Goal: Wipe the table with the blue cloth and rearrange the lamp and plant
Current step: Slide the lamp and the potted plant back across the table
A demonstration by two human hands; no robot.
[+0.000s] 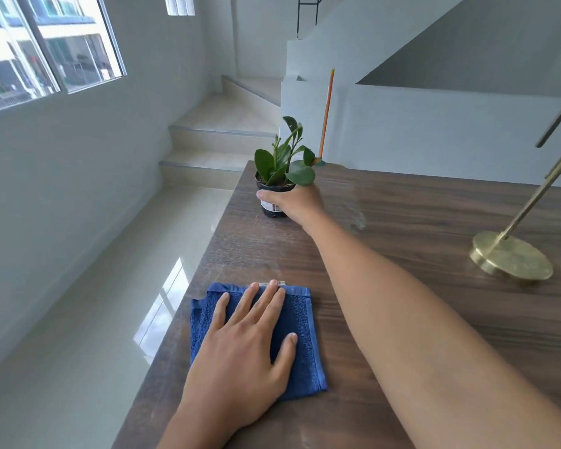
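Observation:
A folded blue cloth (300,322) lies near the left edge of the dark wooden table (402,222). My left hand (240,351) rests flat on it, fingers spread. Farther back, near the table's far left corner, stands a small green plant (282,160) in a black pot (269,207). My right hand (297,202) reaches across and is wrapped around the pot's right side. A brass lamp with a round base (512,259) and a slanted stem (544,186) stands at the right; its top runs out of view.
The table's left edge drops to a glossy tiled floor (94,303). Stairs (221,140) rise behind the table's far corner. An orange stick (326,115) leans against the white wall behind the plant. A window (46,43) is at the upper left.

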